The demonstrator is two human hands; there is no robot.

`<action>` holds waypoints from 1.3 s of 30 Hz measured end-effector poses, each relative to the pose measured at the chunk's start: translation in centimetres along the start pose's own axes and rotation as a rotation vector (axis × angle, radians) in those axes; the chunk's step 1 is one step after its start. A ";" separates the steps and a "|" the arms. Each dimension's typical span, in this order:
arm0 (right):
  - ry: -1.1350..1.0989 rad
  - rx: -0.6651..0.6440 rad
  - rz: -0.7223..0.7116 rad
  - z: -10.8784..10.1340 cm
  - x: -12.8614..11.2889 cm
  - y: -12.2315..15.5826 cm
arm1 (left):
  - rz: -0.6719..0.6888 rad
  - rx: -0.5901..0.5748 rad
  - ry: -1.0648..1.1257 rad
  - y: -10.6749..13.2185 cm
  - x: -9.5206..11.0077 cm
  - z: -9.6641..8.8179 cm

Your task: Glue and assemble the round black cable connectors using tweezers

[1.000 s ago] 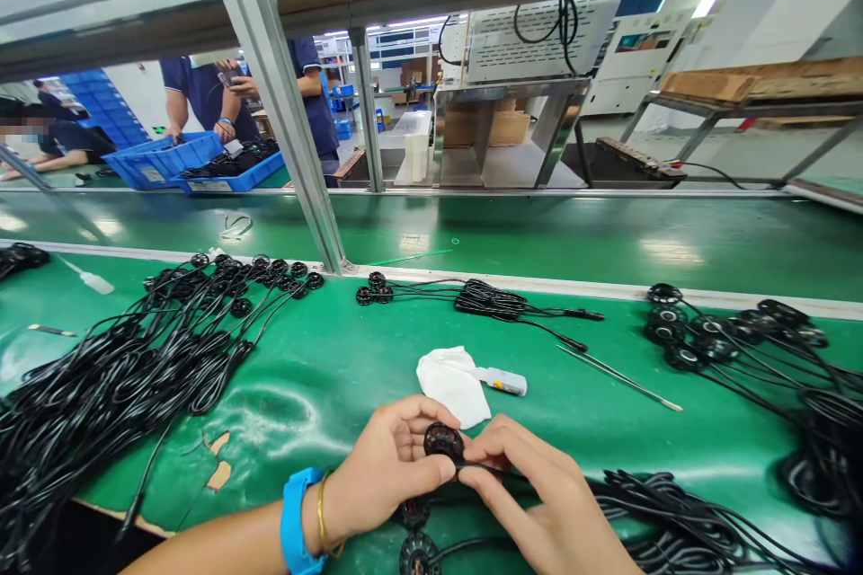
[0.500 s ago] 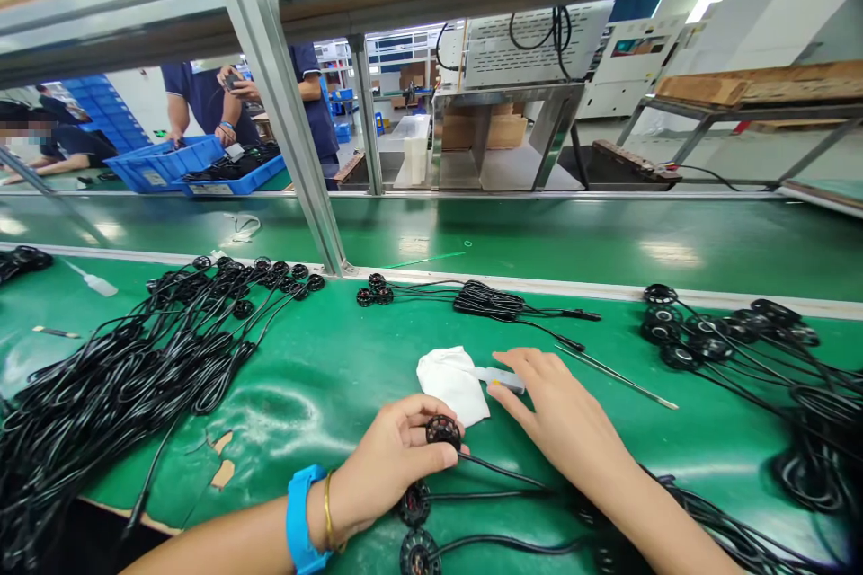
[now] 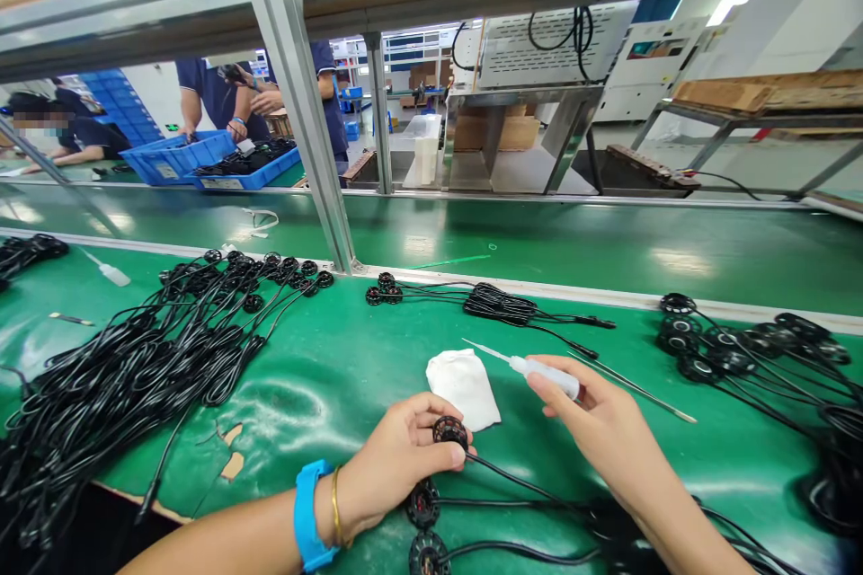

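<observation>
The left hand is closed on a black disc, pinching it between thumb and fingers just above the green desk. The right hand, at 3 o'clock from the disc, grips a white syringe, its needle pointing to 10 o'clock. A white cloth lies at 12 o'clock, just beside the disc. Two more discs lie at 6 o'clock. A heap of cables lies well apart at 9 o'clock, and a thin rod lies near the right hand at 1 o'clock.
</observation>
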State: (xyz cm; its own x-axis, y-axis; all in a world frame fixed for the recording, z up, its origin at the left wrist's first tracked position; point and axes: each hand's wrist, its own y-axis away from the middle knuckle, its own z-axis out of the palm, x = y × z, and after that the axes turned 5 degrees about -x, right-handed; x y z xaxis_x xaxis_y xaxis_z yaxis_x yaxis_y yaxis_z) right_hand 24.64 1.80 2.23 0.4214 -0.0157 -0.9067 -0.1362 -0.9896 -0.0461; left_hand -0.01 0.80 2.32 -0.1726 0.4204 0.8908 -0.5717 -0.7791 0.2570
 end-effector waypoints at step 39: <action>0.191 -0.050 -0.543 -0.9 -2.4 2.9 | 0.162 0.213 0.074 -0.4 0.1 -0.4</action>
State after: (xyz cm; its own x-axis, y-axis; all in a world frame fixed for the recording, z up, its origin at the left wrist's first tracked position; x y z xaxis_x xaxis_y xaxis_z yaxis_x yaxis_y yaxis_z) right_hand 24.02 -1.13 4.59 0.5740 0.4753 -0.6668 0.1850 -0.8685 -0.4598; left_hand -0.09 1.38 2.16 -0.3107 0.3093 0.8988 -0.3515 -0.9159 0.1936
